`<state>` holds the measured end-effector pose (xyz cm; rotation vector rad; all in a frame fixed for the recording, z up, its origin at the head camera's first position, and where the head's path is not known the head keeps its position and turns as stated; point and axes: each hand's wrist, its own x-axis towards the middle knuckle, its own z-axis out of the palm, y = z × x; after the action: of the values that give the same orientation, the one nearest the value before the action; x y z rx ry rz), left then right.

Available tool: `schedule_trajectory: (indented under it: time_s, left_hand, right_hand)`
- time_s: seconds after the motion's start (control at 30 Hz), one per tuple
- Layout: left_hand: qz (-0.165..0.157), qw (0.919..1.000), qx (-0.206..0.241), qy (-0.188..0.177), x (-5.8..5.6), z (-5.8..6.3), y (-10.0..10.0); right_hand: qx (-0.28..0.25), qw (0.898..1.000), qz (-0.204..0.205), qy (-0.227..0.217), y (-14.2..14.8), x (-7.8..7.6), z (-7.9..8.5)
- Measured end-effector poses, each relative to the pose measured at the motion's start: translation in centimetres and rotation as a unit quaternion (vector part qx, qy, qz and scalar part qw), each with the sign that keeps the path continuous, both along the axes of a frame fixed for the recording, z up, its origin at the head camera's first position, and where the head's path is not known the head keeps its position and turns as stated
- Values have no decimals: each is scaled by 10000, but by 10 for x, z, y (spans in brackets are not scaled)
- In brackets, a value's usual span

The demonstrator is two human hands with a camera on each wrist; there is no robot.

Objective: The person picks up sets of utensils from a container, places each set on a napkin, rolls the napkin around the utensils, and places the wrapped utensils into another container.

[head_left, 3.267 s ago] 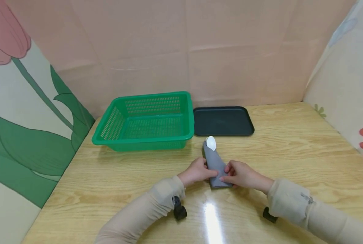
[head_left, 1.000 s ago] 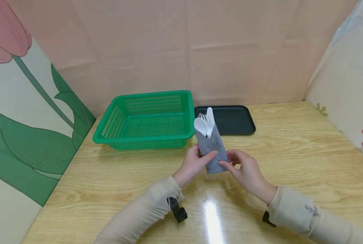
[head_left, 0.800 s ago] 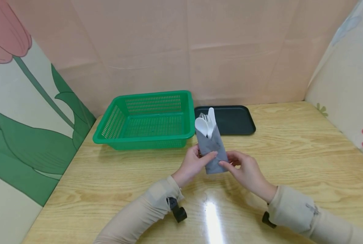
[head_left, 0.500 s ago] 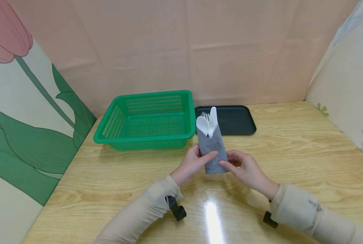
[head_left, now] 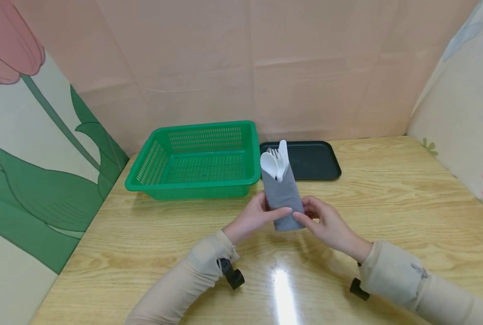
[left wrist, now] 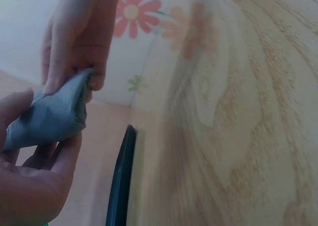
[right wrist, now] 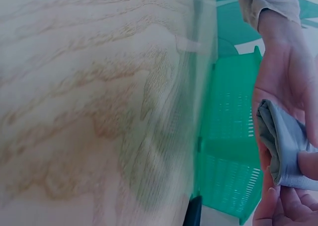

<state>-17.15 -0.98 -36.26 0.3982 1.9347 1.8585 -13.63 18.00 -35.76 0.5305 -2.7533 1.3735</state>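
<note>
A grey napkin (head_left: 283,194), folded into a pouch, is held up above the table between both hands. From its upper end stick out a white spoon (head_left: 268,164), a white fork (head_left: 280,168) and a white knife (head_left: 284,152). My left hand (head_left: 254,217) grips the napkin's left side, thumb across the front. At the lower right, my right hand (head_left: 326,225) pinches its edge between thumb and fingers. Both wrist views show the folded bottom end of the napkin (left wrist: 47,117), with fingers behind it and thumbs on the near face.
A green perforated basket (head_left: 198,185) stands at the back left of the wooden table (head_left: 176,216). Right of it lies a black tray (head_left: 312,160), partly overlapped by the cutlery in the head view. A pink sheet hangs behind, with flower-printed sheets at both sides.
Compared with the earliest frame, the napkin has been lifted and turned so that spoon, fork and knife show. Lately the left thumb has slid slightly lower on it.
</note>
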Motion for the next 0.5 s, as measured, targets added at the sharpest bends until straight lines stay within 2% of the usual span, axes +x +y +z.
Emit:
schedule_trajectory:
  time_s: [0.17,0.5]
  left_hand:
    - [-63,9999,-114,52,-1,-6,-1]
    - [112,9996,-159,195,-2,-9,0]
  right_hand:
    - [-19,9999,-85,-149,-1,-1,0]
    - [-141,9998,-1,-150,0,-2,-1]
